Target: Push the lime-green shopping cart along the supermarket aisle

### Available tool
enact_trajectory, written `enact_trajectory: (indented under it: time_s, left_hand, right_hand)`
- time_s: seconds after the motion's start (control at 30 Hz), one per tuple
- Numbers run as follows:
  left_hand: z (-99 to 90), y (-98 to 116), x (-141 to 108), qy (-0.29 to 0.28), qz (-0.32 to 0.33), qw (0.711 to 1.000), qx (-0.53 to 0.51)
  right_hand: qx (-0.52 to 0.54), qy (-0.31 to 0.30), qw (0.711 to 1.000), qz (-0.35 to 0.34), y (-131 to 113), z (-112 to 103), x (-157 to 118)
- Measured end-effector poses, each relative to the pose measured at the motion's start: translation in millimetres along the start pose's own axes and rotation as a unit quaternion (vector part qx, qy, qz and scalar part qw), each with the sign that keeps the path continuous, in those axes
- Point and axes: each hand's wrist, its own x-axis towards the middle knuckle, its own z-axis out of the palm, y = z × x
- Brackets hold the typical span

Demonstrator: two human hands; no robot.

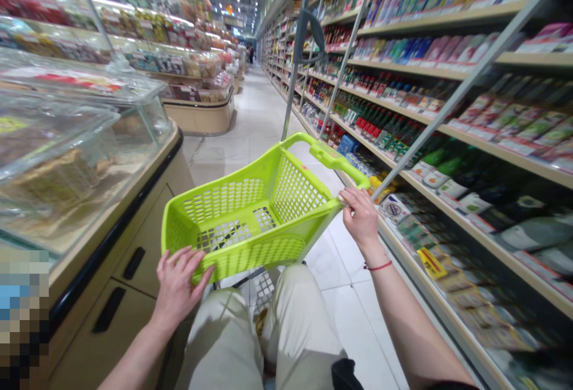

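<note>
A bright green shopping cart [250, 252] with a perforated plastic basket stands right in front of my knees, turned at an angle. Nothing lies inside the basket. My left hand [181, 282] rests on the near left rim, fingers over the edge and thumb along the outer wall. At the other end, my right hand [360, 214] has its fingers curled round the corner of the cart just below the green handle [335, 160]. A red string bracelet [379, 266] circles my right wrist.
Tall shelves [447, 121] packed with bottles and boxes line the right side. On the left stands a glass-topped food counter [147, 169] with dark drawer handles. Beyond it is a display island [201, 116] of packaged goods. A tiled aisle [257, 97] runs ahead.
</note>
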Motion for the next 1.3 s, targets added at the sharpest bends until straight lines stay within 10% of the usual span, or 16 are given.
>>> enact_trajectory:
  time_s: [0.3,0.67,1.0,1.3]
  left_hand:
    - [1.1,-1.0,0.3,0.004,0.003,1.0,0.001]
    - [0.4,-1.5,-0.6,0.003,-0.004,1.0,-0.002]
    - [3.1,-2.5,-1.5,0.007,-0.007,1.0,-0.005]
    - [1.6,-0.7,-1.1,0.004,-0.012,1.0,-0.001]
  right_hand:
    - [-0.042,-0.003,0.996,0.084,55.5,-6.4,27.8]
    - [-0.011,-0.003,1.0,0.026,12.7,-1.8,7.2]
    - [-0.031,-0.028,0.989,0.14,62.3,-9.7,34.0]
    - [-0.028,-0.006,0.997,0.069,23.6,-1.9,12.9]
